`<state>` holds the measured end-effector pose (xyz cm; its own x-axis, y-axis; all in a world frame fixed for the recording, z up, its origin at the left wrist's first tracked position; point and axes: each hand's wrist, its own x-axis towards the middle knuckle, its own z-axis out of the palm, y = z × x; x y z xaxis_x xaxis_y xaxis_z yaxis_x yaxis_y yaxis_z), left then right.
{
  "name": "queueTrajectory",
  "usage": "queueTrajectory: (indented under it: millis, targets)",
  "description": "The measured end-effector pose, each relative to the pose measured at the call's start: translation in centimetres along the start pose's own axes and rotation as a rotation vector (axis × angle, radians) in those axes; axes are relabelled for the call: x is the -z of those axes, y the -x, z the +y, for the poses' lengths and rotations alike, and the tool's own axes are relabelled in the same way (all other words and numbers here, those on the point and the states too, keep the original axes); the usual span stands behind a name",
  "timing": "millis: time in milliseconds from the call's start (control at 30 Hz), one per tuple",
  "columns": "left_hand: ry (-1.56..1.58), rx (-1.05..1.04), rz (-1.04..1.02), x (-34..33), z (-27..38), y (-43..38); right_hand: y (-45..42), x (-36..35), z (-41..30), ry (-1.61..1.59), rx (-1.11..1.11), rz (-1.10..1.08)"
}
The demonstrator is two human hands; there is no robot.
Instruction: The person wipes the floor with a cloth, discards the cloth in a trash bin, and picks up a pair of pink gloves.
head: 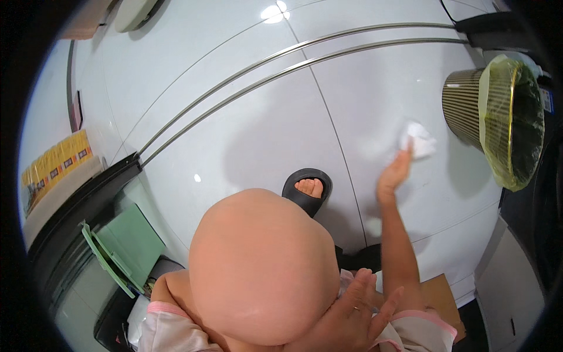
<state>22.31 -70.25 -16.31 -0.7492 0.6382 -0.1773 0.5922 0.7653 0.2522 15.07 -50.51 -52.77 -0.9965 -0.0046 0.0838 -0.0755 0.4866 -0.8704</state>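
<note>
My right hand (398,167) presses a crumpled white tissue or cloth (420,141) to the glossy white tiled floor (272,145), right of centre; it is slightly blurred. A bent bare knee (259,259) fills the lower middle. Beside it, at the bottom, my left hand (356,308) lies against the leg with its fingers spread, a ring on one finger, holding nothing visible; its forearm is mostly hidden behind the knee. A foot in a black slipper (306,189) stands beyond the knee.
A striped waste bin (462,103) with a yellow bag liner (497,132) stands at right. Two metal rails (246,83) cross the view above the floor. At left are a green box (132,242), a black-edged shelf (88,202) and yellow packages (59,163). Cardboard (442,299) lies lower right.
</note>
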Motion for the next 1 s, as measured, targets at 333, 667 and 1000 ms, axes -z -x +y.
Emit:
queueTrajectory:
  millis: [333,667,1000]
  targets:
    - [0.117,0.082,0.088,-1.7,0.9,-1.0,3.0,-16.4,-11.2,0.458,0.724,-0.993]
    - [0.097,0.079,0.116,-3.6,4.0,-2.6,-7.1,-3.5,-1.2,0.82,0.271,-0.337]
    - [-0.084,-0.159,0.029,-1.6,2.8,-3.3,-2.6,13.2,8.7,0.892,-0.059,-0.093]
